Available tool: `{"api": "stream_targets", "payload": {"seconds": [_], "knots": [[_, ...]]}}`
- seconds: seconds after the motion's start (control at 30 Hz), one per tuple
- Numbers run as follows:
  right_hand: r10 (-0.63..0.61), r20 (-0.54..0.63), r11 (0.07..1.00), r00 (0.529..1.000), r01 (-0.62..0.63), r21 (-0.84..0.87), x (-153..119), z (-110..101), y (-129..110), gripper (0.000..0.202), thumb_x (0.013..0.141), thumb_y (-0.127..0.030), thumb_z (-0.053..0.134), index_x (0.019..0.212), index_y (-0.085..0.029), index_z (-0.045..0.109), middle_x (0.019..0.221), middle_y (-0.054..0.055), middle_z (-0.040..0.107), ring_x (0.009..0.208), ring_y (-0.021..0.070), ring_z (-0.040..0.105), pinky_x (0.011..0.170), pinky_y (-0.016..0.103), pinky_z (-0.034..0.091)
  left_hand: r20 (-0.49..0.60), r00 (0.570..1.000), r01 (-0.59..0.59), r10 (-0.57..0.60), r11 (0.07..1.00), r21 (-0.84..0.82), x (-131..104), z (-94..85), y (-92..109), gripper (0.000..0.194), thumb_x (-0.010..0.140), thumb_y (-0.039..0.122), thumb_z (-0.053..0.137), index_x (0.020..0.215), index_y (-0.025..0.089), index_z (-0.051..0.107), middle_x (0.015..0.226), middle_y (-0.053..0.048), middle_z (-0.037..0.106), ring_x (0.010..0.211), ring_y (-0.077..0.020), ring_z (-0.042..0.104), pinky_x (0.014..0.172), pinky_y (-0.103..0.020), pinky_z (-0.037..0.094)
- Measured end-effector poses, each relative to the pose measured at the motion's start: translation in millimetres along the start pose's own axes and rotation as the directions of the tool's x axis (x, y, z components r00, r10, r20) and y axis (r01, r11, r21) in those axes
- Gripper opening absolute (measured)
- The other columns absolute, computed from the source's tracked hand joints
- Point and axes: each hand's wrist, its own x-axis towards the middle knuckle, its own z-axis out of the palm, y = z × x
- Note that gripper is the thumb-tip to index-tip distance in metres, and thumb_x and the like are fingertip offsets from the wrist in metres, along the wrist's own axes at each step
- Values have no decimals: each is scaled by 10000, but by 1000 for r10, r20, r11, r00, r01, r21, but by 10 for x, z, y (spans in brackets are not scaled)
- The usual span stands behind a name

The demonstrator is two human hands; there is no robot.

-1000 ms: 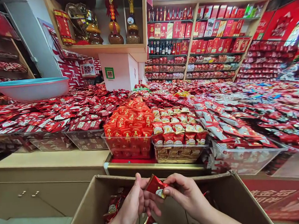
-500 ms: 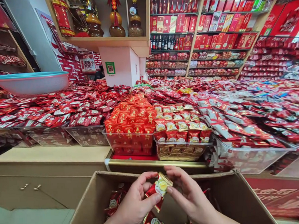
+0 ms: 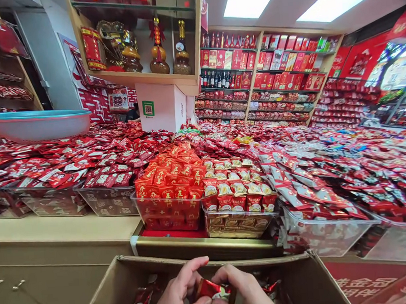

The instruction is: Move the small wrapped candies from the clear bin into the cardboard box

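A small red packet [image 3: 213, 289] is pinched between both my hands, over the open cardboard box [image 3: 154, 263]. My left hand [image 3: 183, 291] grips its left side with the thumb and fingers, the index finger raised. My right hand [image 3: 242, 288] closes on its right side. More red packets [image 3: 141, 302] lie inside the box, partly hidden by my hands. Beyond the box stands a clear bin of red and gold durian packets [image 3: 239, 202], and beside it on the left a bin of orange-red packets [image 3: 171, 190].
Clear bins of red and white packets [image 3: 325, 222] line the counter [image 3: 57, 227]. A blue-white basin [image 3: 38, 126] rests on packets at the left. A cabinet with gourd bottles [image 3: 144, 75] overhangs the middle; a person [image 3: 133, 112] is partly visible behind.
The view has tilted up, so my hands and the box appear lower. My hands have come closer together around the packet, which is turned and now more covered by my fingers.
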Motion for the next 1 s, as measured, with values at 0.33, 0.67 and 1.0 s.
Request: {"api": "stream_targets", "payload": {"seconds": [0.33,0.67,1.0], "knots": [[-103,-392,992,914,64,-111,455,-1048,-599,197,737,-333,537,866,-189,500,799,39,586,718,145,545,639,259,432,-356,893,57,277,713,699,275,-760,-248,270,804,255,447,1066,215,499,795,4,679,670,-124,638,615,-191,513],[175,-556,811,812,-439,-386,2161,-1999,-176,220,680,-236,576,873,-144,525,817,65,625,698,157,575,539,230,406,-71,839,-89,539,265,960,251,-771,-482,317,802,140,354,1068,171,525,883,-34,696,781,-149,651,676,-239,526],[318,-499,581,806,-582,-570,2309,-1936,-10,202,784,-225,523,946,-105,535,895,64,594,778,147,570,671,307,471,-83,825,-73,560,251,965,267,-778,-523,312,801,147,348,1045,173,540,856,-44,700,753,-162,654,671,-248,524]]}}
